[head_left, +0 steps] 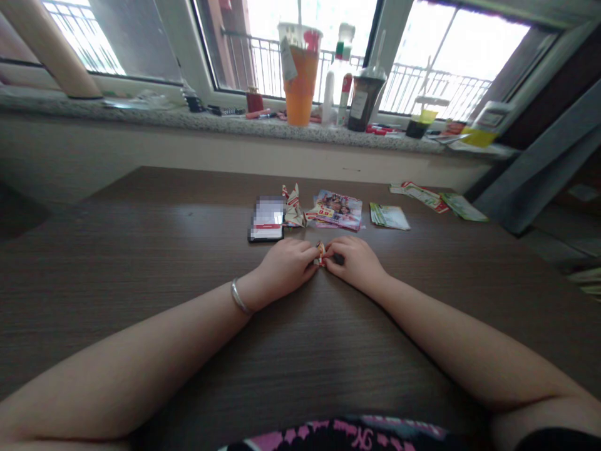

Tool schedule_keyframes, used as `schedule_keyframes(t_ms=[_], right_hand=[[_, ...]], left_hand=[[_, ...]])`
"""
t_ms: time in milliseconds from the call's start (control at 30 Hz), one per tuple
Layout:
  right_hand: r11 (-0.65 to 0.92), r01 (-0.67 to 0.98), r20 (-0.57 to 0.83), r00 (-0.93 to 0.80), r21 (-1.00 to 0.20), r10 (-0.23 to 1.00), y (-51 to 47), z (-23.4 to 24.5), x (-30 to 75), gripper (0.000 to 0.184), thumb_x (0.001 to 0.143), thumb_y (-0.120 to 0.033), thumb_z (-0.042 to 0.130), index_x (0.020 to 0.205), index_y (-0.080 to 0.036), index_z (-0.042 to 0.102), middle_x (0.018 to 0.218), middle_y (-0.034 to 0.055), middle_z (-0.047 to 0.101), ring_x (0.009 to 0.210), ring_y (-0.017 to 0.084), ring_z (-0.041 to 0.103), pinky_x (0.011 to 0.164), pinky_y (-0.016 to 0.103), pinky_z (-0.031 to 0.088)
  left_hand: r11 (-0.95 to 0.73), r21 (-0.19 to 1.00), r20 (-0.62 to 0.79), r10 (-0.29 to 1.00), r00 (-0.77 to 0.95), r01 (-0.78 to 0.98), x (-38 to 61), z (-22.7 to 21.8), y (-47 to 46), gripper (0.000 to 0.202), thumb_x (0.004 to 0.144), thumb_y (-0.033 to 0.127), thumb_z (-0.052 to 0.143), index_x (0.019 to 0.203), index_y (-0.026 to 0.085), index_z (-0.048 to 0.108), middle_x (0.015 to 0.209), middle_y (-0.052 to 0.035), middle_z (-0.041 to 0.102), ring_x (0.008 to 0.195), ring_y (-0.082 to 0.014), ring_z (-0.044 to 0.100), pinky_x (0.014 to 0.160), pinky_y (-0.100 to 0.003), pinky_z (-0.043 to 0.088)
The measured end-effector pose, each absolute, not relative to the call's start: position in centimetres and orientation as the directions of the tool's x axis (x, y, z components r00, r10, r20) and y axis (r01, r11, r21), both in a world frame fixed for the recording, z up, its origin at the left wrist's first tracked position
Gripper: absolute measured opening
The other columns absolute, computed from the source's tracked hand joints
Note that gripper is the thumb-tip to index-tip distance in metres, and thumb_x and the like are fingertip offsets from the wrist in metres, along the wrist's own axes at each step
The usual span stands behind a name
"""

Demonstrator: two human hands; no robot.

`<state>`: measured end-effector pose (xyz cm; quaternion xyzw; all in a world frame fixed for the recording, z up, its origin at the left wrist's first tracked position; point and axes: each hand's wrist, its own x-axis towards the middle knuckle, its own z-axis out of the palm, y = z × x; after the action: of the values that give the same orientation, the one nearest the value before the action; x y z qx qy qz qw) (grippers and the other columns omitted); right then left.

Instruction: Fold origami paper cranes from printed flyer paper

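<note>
Beyond right hand: flyer ("9.9").

Desk: dk brown w/ thin lines
Small piece: orange, white, bit of red
Folded paper, nr desk's far edge: off-white w/ red stripes
Screen: white, red bar, blk rim
Flyers: pink, blue + yellow mix
Card pile: green + white
Cards, by far rt corner: green, white, red
Bracelet: silver
Sill: grey w/ dk specks
Big cup: orange
Shirt: blk w/ pink shapes
</note>
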<state>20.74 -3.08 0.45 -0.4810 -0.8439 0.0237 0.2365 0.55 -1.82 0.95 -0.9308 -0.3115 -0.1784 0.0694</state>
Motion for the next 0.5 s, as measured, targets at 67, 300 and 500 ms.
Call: schedule_keyframes(t_ms=[67,300,500], right_hand=[[0.534,0.800,0.372,-0.423,-0.275,0.826,-3.06,0.45,20.75,0.006,0.081,-0.027,0.065,0.079,-0.022,0.068,0.098,0.0051,0.070,0.096,0.022,0.061,0.088,0.036,0.044],[0.532,0.786,0.354,-0.423,-0.315,0.834,-2.89,0.33,20.80,0.005,0.081,-0.026,0.065,0.080,-0.022,0.068,0.099,0.0055,0.070,0.096,0.022,0.061,0.088,0.036,0.045],[0.531,0.783,0.332,-0.432,-0.325,0.839,-2.69,0.01,20.94,0.008,0.083,-0.028,0.063,0.084,-0.022,0.067,0.102,0.0070,0.067,0.099,0.022,0.059,0.089,0.038,0.044]], left_hand=[[-0.795,-0.052,0.368,0.547,0.752,0.604,0.60,1.02,-1.85,0.016,0.090,0.026,0.051,0.091,0.016,0.064,0.086,-0.0074,0.065,0.080,-0.0199,0.061,0.072,-0.032,0.045],[-0.800,-0.005,0.342,0.563,0.753,0.600,0.50,1.02,-1.66,0.024,0.093,0.029,0.050,0.085,0.016,0.069,0.086,-0.0085,0.065,0.079,-0.0205,0.061,0.072,-0.034,0.048],[-0.827,0.190,0.376,0.559,0.739,0.529,0.01,0.67,-0.91,0.019,0.092,0.028,0.055,0.093,0.019,0.072,0.115,-0.0084,0.066,0.100,-0.0211,0.062,0.089,-0.035,0.049]])
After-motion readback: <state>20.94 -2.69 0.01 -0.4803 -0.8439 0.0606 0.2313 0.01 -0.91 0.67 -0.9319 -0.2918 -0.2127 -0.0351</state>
